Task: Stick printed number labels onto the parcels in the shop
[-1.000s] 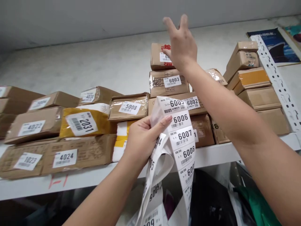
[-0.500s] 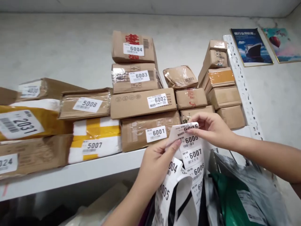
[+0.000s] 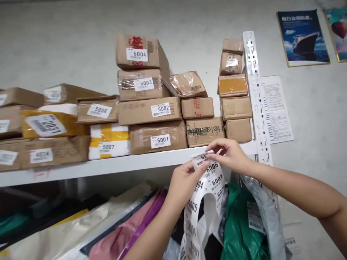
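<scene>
A long strip of numbered labels (image 3: 214,182) hangs in loops below my two hands, with 6006 and 6007 readable near its top. My left hand (image 3: 187,180) is closed on the strip, thumb pressed over its upper end. At the same end, my right hand (image 3: 227,155) pinches the label at the top, its fingers partly covering the number. Behind the hands is the shelf's front edge (image 3: 162,162). Above it stand cardboard boxes labelled 6001 (image 3: 159,141), 6002 (image 3: 164,109), 6003 (image 3: 145,83) and 6004 (image 3: 137,54), stacked one over another.
Right of that stack are boxes without number labels, including a box marked in black (image 3: 204,131) and a taped box (image 3: 196,108). A perforated white post (image 3: 256,90) bounds the shelf. Below lie a green bag (image 3: 241,220) and a pink bag (image 3: 116,234). Parcel 5007 (image 3: 110,146) sits left.
The view has shifted, so the boxes appear smaller and more of the lower shelf shows. Both hands stay on the label strip, now lower against the shelf edge.
</scene>
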A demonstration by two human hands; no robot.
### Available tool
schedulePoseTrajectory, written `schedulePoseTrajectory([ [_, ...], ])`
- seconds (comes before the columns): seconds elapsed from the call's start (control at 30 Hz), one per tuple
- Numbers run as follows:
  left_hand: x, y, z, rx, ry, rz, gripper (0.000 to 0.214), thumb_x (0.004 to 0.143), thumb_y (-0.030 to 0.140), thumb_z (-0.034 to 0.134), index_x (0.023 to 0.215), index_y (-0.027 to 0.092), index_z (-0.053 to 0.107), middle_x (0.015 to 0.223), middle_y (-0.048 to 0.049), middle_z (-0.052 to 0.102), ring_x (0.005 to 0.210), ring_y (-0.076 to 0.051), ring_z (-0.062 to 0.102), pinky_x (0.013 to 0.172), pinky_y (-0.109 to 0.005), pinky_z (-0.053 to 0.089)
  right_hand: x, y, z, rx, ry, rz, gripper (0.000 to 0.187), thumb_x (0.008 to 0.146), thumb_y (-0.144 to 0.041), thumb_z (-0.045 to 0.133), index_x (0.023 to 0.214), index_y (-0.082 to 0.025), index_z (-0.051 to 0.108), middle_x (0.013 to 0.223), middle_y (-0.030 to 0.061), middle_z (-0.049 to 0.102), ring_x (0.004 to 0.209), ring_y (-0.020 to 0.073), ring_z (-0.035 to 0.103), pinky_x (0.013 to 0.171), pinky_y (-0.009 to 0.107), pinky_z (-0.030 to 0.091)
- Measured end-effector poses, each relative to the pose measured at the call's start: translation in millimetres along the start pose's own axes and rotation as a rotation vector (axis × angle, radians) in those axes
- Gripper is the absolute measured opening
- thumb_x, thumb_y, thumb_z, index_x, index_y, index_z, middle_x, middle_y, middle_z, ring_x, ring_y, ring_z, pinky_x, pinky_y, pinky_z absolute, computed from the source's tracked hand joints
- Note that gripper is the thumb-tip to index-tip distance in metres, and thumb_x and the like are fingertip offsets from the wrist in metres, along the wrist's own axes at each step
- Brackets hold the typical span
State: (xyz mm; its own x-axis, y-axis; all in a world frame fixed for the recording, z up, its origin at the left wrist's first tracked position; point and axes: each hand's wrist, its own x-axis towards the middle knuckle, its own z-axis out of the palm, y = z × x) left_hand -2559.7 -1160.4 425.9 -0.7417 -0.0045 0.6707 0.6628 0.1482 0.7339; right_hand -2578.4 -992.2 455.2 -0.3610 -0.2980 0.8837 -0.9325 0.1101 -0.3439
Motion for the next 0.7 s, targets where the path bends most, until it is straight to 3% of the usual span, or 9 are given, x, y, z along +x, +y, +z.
schedulePoseTrajectory([
  [0.1, -3, 6, 5.6, -0.118, 0.065, 0.028, 0.038, 0.056, 0.048, 0.083, 0.075, 0.017, 0.073, 0.072, -0.0052, 0.072, 0.068, -0.02, 0.061, 0.064, -0.028, 0.048, -1, -3, -1, 0.008, 0.014, -0.034, 0.005, 0.08, -0.021, 0.07, 0.085, -0.02, 0.071, 0.081, 0.002, 0.071, 0.075, 0.0145, 0.064, 0.064, 0.027, 0.049],
  [0.27, -3, 2, 8.4, -0.125, 0.139, 0.016, 0.041, 0.064, 0.055, 0.077, 0.073, 0.016, 0.07, 0.064, -0.0015, 0.067, 0.058, -0.014, 0.054, 0.056, -0.024, 0.042, 10, -4, 3, -0.107, 0.115, -0.162, 0.007, 0.082, -0.017, 0.067, 0.079, -0.021, 0.072, 0.083, 0.0033, 0.07, 0.078, 0.0163, 0.063, 0.064, 0.028, 0.048],
  [0.4, -4, -12, 3.2, -0.06, 0.067, -0.019, 0.041, 0.059, 0.053, 0.081, 0.073, 0.015, 0.071, 0.07, -0.0028, 0.07, 0.062, -0.016, 0.056, 0.059, -0.025, 0.043, 37, 3, 6, -0.259, 0.225, -0.21, 0.012, 0.084, -0.012, 0.064, 0.082, -0.02, 0.073, 0.085, 0.0051, 0.069, 0.078, 0.0174, 0.064, 0.071, 0.031, 0.051],
  [0.53, -10, -28, -6.1, 0.044, -0.029, -0.076, 0.046, 0.06, 0.06, 0.079, 0.066, 0.015, 0.071, 0.065, -0.0035, 0.068, 0.061, -0.018, 0.056, 0.057, -0.026, 0.043, 61, 5, 10, -0.648, 0.187, -0.041, 0.016, 0.087, -0.007, 0.059, 0.091, -0.016, 0.071, 0.094, 0.0106, 0.067, 0.087, 0.0225, 0.064, 0.081, 0.036, 0.051],
  [0.6, -13, -31, -10.6, 0.021, -0.021, -0.087, 0.049, 0.059, 0.063, 0.079, 0.068, 0.015, 0.071, 0.066, -0.0034, 0.069, 0.06, -0.018, 0.056, 0.056, -0.026, 0.043, 64, 1, 12, -0.815, 0.147, 0.062, 0.023, 0.089, -0.009, 0.057, 0.107, -0.016, 0.069, 0.106, 0.0154, 0.064, 0.086, 0.0244, 0.065, 0.078, 0.037, 0.052],
  [0.7, -12, -29, -15.6, 0.003, 0.053, -0.064, 0.052, 0.055, 0.065, 0.081, 0.068, 0.015, 0.071, 0.064, -0.0026, 0.067, 0.058, -0.016, 0.053, 0.053, -0.025, 0.042, 59, -6, 12, -0.905, 0.224, 0.099, 0.042, 0.09, -0.012, 0.058, 0.131, -0.021, 0.058, 0.122, 0.0185, 0.057, 0.081, 0.0227, 0.067, 0.07, 0.034, 0.052],
])
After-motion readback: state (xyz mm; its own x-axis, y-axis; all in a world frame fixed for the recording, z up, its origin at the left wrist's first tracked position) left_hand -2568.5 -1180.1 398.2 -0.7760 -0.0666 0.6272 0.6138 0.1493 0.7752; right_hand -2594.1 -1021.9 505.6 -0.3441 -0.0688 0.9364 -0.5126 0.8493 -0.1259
